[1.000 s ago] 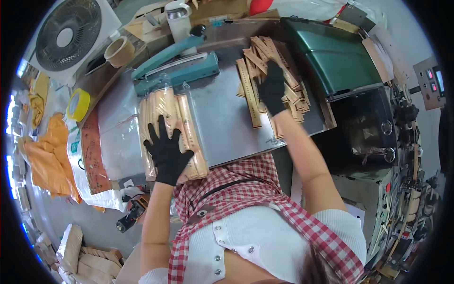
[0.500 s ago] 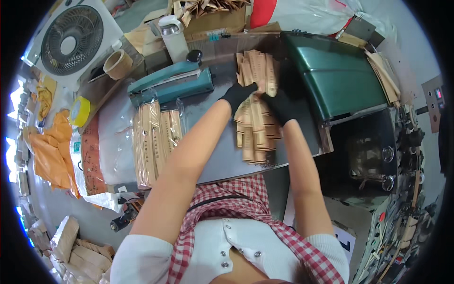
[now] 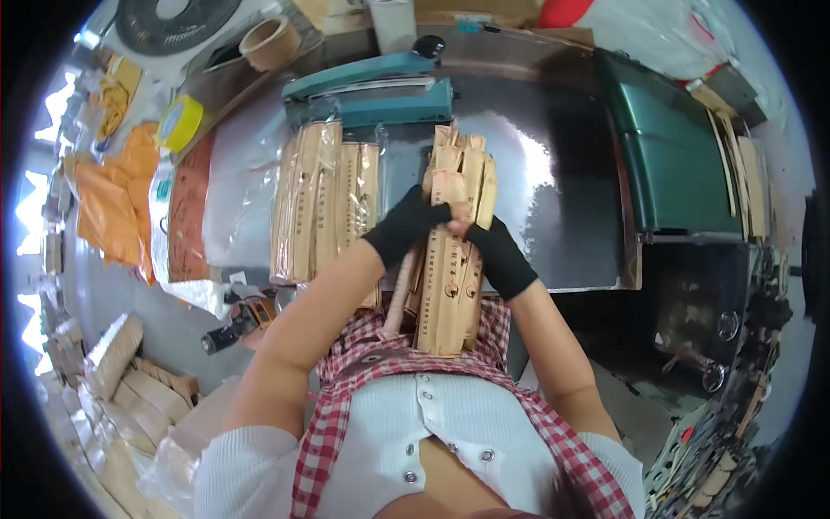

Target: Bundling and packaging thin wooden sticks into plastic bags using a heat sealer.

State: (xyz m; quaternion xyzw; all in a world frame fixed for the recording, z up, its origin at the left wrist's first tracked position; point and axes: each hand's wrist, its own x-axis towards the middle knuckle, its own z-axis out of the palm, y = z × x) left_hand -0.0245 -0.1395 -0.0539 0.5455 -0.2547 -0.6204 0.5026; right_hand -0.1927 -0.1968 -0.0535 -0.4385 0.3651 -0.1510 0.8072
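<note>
Left hand: my left hand (image 3: 405, 232), in a black fingerless glove, is closed around the upper left side of the bundle (image 3: 450, 251), fingers wrapped onto it.
Right hand: my right hand (image 3: 500, 255), gloved the same way, is closed on the bundle's right side, just beside the left; the bare fingertips (image 3: 461, 227) of both meet on its face.
Bundle: a stack of long tan paper sleeves held lengthwise between both hands, its near end over my checked shirt (image 3: 519, 389), its far end fanning out a little above the worktop (image 3: 562, 208).
Bundle position: lifted clear of the worktop at the near edge, in front of my chest, tilted slightly so the far end leans right.
Packed bags: just left of my hands, clear plastic bags (image 3: 320, 203) of the same tan sleeves lie flat side by side on the worktop.
Sealer: a teal heat sealer (image 3: 372, 91) sits beyond the bags, at the far edge of the worktop.
Right side: a dark green box (image 3: 670, 164) stands well apart from my hands, to the right.
Left side: a yellow tape roll (image 3: 181, 123) and a brown tape roll (image 3: 270, 41) lie far left; orange cloth (image 3: 112, 208) hangs beside them.
Far corner: a fan (image 3: 164, 13) shows at the top left, partly cut off.
</note>
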